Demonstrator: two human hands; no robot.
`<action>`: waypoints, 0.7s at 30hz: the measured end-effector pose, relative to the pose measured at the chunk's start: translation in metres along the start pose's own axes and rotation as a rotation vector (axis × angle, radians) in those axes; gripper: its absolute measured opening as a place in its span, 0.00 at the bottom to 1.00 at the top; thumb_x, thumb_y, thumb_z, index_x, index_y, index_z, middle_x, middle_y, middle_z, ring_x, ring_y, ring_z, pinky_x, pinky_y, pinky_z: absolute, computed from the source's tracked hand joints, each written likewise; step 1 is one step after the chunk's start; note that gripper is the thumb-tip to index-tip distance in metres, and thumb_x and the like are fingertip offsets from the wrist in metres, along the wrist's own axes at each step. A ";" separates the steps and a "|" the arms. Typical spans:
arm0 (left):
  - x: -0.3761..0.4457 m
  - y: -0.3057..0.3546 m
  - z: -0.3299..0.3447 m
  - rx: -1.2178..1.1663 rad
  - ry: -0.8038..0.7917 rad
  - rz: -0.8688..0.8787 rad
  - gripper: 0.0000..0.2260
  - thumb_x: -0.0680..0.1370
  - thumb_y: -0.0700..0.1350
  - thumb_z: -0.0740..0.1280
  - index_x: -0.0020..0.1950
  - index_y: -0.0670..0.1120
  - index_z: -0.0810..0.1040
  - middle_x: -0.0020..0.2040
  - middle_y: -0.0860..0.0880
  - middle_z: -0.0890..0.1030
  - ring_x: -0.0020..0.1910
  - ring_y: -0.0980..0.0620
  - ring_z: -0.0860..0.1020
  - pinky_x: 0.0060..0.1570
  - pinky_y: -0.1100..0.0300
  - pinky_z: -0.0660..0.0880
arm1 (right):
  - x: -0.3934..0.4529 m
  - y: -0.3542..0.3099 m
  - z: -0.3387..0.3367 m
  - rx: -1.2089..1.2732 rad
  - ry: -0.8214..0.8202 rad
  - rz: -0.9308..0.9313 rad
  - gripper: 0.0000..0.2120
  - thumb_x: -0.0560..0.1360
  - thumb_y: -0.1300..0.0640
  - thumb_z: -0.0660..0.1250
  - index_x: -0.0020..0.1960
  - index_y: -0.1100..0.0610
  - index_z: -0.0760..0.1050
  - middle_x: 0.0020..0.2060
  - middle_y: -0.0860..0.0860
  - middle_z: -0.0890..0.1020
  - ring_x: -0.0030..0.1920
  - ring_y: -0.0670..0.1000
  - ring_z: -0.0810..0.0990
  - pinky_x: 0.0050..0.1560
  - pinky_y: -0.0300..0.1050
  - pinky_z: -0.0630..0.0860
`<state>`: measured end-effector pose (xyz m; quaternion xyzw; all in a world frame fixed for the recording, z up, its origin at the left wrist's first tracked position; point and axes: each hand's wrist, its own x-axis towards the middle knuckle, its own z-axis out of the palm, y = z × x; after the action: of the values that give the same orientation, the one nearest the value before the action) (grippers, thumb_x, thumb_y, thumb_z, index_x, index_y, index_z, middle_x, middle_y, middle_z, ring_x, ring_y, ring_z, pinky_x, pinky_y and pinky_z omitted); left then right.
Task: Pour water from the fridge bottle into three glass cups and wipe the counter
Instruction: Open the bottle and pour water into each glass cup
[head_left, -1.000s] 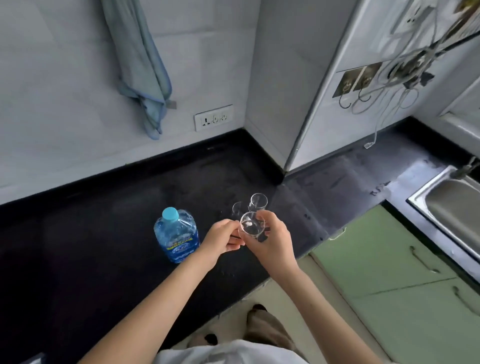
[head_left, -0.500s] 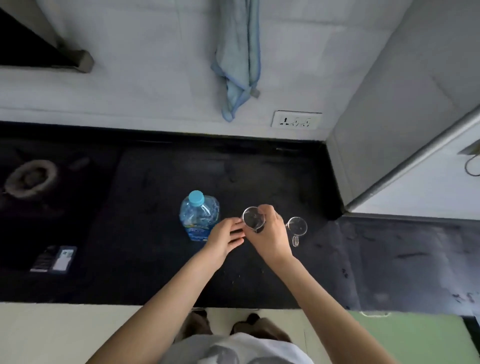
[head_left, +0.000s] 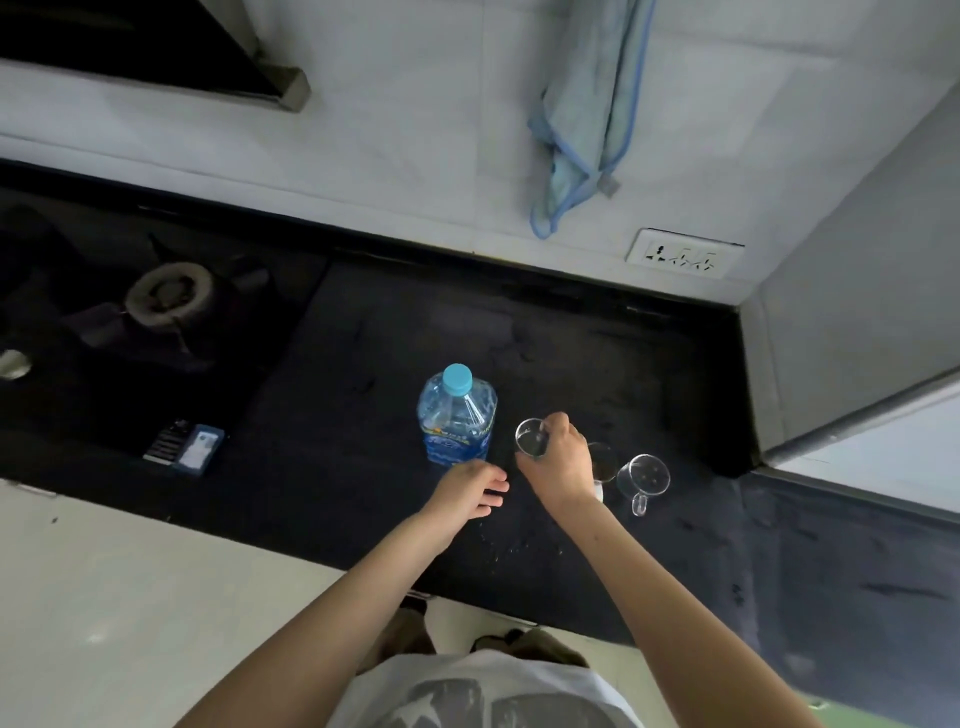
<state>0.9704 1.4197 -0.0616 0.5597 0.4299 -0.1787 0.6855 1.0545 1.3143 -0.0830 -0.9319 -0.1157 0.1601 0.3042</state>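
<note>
So far nothing is poured: the bottle (head_left: 457, 415) is capped, a cup (head_left: 531, 439) at its 3 o'clock is grasped by the right hand (head_left: 558, 462), the left hand (head_left: 467, 493) is released, and the table (head_left: 571, 364) is unwiped.

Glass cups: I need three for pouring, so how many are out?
3. One glass cup is gripped by the right hand, one sits partly hidden behind that hand, one stands farthest right.

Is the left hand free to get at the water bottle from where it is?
Probably yes: the left hand is open, holds nothing, and sits just in front of the water bottle with nothing between them.
</note>
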 end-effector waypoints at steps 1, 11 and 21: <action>0.001 -0.001 -0.002 0.006 -0.003 0.010 0.08 0.81 0.41 0.61 0.56 0.40 0.77 0.52 0.44 0.80 0.51 0.47 0.78 0.59 0.54 0.72 | 0.000 0.000 0.002 0.001 0.005 0.009 0.18 0.70 0.60 0.71 0.56 0.63 0.70 0.51 0.59 0.79 0.54 0.61 0.75 0.55 0.53 0.72; 0.011 -0.004 -0.004 0.042 -0.065 0.118 0.09 0.80 0.42 0.59 0.50 0.44 0.78 0.46 0.48 0.83 0.47 0.50 0.81 0.49 0.60 0.76 | -0.001 0.004 0.008 0.016 0.009 0.095 0.18 0.71 0.59 0.71 0.55 0.63 0.69 0.50 0.59 0.78 0.52 0.59 0.77 0.52 0.52 0.74; 0.014 -0.010 -0.006 0.219 -0.066 0.288 0.08 0.81 0.43 0.60 0.47 0.49 0.78 0.46 0.50 0.83 0.44 0.54 0.80 0.46 0.61 0.74 | -0.001 0.005 0.012 0.014 0.001 0.116 0.18 0.71 0.57 0.71 0.54 0.62 0.68 0.50 0.59 0.78 0.52 0.59 0.76 0.52 0.53 0.74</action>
<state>0.9692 1.4254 -0.0789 0.6807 0.3005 -0.1429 0.6526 1.0498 1.3163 -0.0950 -0.9350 -0.0600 0.1778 0.3010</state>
